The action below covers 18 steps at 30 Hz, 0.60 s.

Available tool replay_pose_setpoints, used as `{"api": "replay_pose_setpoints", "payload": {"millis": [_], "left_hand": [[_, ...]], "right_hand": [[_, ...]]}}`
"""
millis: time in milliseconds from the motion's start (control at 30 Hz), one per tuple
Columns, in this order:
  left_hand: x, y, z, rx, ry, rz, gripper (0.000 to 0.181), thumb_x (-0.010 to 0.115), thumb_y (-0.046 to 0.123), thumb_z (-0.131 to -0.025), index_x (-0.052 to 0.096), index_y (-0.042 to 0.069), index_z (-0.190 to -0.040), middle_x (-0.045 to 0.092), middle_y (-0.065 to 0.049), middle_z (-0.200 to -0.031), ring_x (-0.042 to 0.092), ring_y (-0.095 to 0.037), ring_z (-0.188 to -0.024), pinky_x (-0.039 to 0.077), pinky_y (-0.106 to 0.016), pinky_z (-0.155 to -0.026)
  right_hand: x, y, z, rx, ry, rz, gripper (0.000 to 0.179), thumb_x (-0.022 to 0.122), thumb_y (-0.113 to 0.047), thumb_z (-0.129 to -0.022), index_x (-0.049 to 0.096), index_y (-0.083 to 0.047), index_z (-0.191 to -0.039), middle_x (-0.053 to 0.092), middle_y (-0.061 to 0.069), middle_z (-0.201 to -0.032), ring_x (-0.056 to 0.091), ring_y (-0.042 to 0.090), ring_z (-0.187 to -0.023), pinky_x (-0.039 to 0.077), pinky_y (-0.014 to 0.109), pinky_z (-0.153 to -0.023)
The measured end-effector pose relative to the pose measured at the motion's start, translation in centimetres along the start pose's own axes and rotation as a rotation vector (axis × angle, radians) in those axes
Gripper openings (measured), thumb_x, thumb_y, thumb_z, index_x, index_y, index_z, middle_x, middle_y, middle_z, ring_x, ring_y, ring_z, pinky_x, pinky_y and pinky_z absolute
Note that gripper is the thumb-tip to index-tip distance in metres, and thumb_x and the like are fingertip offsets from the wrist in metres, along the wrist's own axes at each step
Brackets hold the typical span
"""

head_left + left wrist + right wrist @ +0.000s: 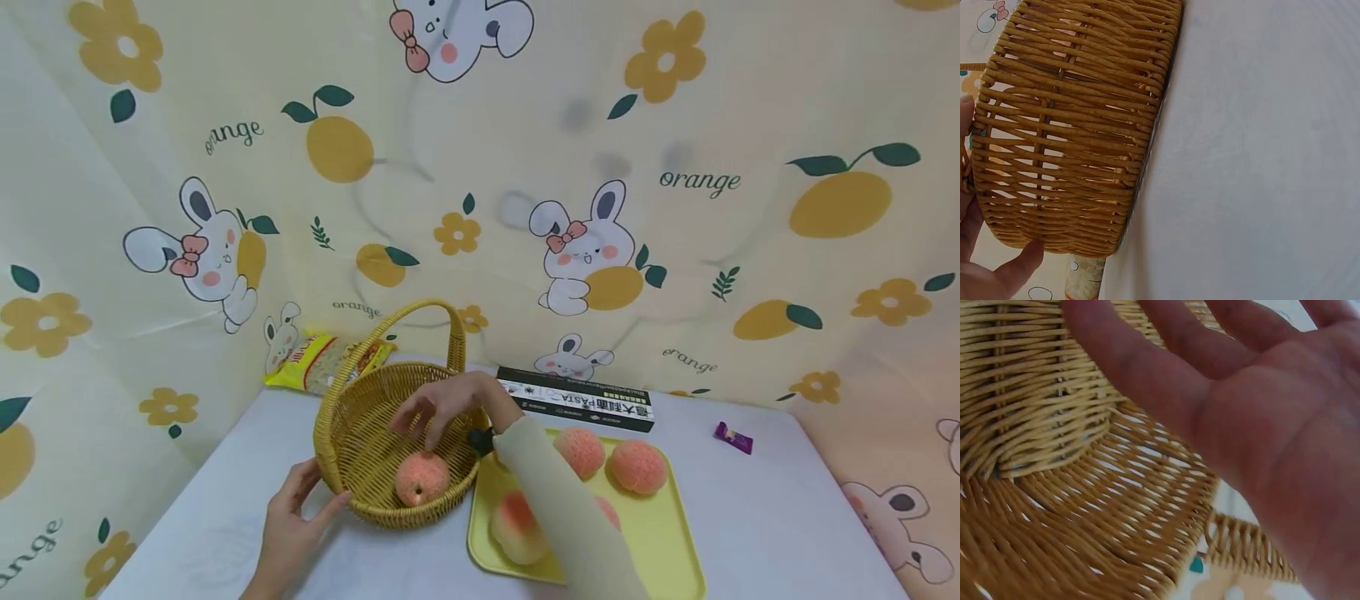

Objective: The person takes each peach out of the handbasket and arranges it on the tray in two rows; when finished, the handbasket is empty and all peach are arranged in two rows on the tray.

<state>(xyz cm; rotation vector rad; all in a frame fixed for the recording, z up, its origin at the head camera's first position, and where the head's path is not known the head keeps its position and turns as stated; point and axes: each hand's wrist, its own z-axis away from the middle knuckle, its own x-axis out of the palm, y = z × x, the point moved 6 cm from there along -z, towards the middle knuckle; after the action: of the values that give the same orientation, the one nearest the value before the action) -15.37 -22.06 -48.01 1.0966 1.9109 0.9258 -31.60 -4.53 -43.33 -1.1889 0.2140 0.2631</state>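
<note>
A wicker basket (405,521) with a tall handle stands left of centre, tipped toward me. One pink peach (422,478) lies inside it, near the front rim. My left hand (294,518) holds the basket's left side by the handle's foot; in the left wrist view its thumb (1022,265) touches the woven wall. Over the basket's opening hovers my right hand (450,407), fingers loosely bent and nothing in them; the right wrist view shows the bare palm (1285,419). More peaches (637,467) rest on a yellow tray (671,550), partly covered by my right sleeve.
Behind the basket lies a yellow food bag (318,362). A black and white pasta box (577,400) sits behind the tray. Farther right is a small purple packet (733,438). A printed cloth (480,167) hangs along the table's back.
</note>
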Motion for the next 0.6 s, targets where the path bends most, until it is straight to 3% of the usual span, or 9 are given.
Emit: {"api": "replay_pose_setpoints", "payload": {"millis": [233, 467, 600], "left_hand": [[-0.2, 0.3, 0.0, 0.03, 0.019, -0.005, 0.054, 0.081, -0.01, -0.076, 0.06, 0.0, -0.124, 0.063, -0.003, -0.117, 0.06, -0.006, -0.112, 0.044, -0.01, -0.102], [0.0, 0.2, 0.0, 0.003, 0.013, -0.013, 0.053, 0.082, -0.006, -0.077, 0.059, 0.0, -0.124, 0.063, -0.003, -0.117, 0.059, -0.004, -0.112, 0.043, -0.009, -0.102], [0.0, 0.1, 0.1, -0.009, 0.013, -0.026, 0.053, 0.082, -0.006, -0.077, 0.059, 0.0, -0.124, 0.062, 0.002, -0.117, 0.058, -0.001, -0.112, 0.044, -0.009, -0.101]], "right_hand": [[1.3, 0.5, -0.6, 0.043, -0.134, 0.011, 0.069, 0.07, 0.009, -0.088, 0.04, 0.003, -0.149, 0.04, 0.026, -0.15, 0.045, 0.037, -0.134, 0.054, 0.032, -0.099], [2.0, 1.7, -0.3, 0.237, -0.166, -0.095, 0.071, 0.069, 0.012, -0.086, 0.045, -0.009, -0.149, 0.054, 0.006, -0.132, 0.061, 0.016, -0.109, 0.058, 0.045, -0.095], [2.2, 2.0, -0.3, 0.248, -0.191, -0.109, 0.072, 0.068, 0.015, -0.086, 0.043, -0.008, -0.15, 0.053, 0.004, -0.128, 0.062, 0.017, -0.106, 0.058, 0.045, -0.094]]}}
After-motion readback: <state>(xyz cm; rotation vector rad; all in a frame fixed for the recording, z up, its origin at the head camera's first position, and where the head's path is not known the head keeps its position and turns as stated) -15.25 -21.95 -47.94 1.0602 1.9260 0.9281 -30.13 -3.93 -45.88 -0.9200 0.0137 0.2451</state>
